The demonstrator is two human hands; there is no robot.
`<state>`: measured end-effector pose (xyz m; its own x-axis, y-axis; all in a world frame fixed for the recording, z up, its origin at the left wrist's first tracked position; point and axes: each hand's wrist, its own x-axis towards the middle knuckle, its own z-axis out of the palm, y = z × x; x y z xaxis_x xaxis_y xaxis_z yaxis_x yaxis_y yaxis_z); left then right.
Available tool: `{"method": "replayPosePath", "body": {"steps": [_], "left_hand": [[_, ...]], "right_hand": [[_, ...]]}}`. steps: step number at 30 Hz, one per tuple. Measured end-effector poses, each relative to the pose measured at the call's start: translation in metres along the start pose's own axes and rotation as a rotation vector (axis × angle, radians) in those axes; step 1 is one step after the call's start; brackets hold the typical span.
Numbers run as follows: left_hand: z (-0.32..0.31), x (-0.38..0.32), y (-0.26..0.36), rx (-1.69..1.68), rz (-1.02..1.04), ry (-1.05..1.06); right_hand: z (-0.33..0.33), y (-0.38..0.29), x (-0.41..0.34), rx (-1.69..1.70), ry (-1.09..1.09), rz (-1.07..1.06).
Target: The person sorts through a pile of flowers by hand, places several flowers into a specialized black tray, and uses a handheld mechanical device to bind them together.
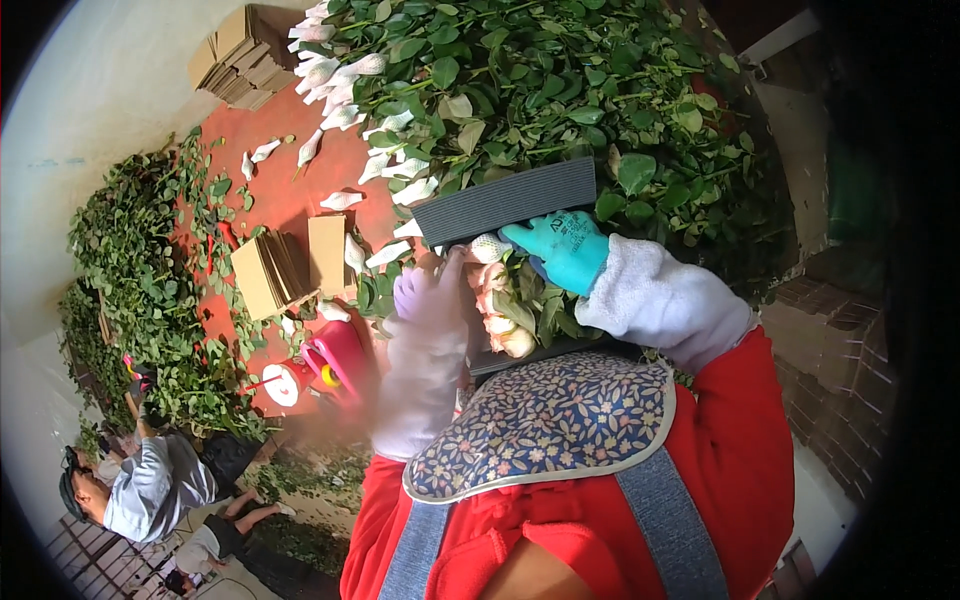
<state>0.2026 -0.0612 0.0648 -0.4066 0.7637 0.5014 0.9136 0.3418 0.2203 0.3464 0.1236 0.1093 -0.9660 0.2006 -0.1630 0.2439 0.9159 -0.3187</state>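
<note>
Pale pink roses point(501, 319) with green leaves lie in front of me, between my forearms. Above them a dark ribbed strip point(510, 196) slants across the stems. My right hand point(566, 247), in a teal glove, is at the strip's lower edge, close to a rose head in white foam netting point(487, 248); its grip is partly hidden. My left hand point(427, 281), in a pale glove, is blurred and reaches towards the strip's left end, beside the netted rose. Whether its fingers hold anything cannot be told.
Leafy stems with white-netted heads point(525, 90) are heaped at the top. Cardboard pieces point(270, 274), a pink tape dispenser point(341, 360) and a white-topped roll point(280, 385) stand on the red table point(247, 202). More foliage point(142, 255) lies left. Other people point(157, 480) are at lower left.
</note>
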Motion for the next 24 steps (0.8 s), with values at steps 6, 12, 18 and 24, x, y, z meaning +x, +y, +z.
{"method": "replayPosePath", "body": {"steps": [6,12,18,24], "left_hand": [[0.006,0.0,-0.004,0.003,0.072,0.083],[-0.009,-0.01,-0.005,0.004,0.035,0.064],[-0.034,0.0,-0.011,0.062,-0.012,0.101],[-0.075,-0.039,-0.038,0.092,-0.097,-0.044]], "right_hand": [[-0.007,-0.004,0.005,-0.031,-0.08,0.024],[-0.009,-0.005,0.012,0.05,-0.213,0.108],[0.0,-0.005,0.01,-0.117,-0.04,-0.051],[0.012,-0.002,0.014,-0.212,-0.091,-0.033]]}}
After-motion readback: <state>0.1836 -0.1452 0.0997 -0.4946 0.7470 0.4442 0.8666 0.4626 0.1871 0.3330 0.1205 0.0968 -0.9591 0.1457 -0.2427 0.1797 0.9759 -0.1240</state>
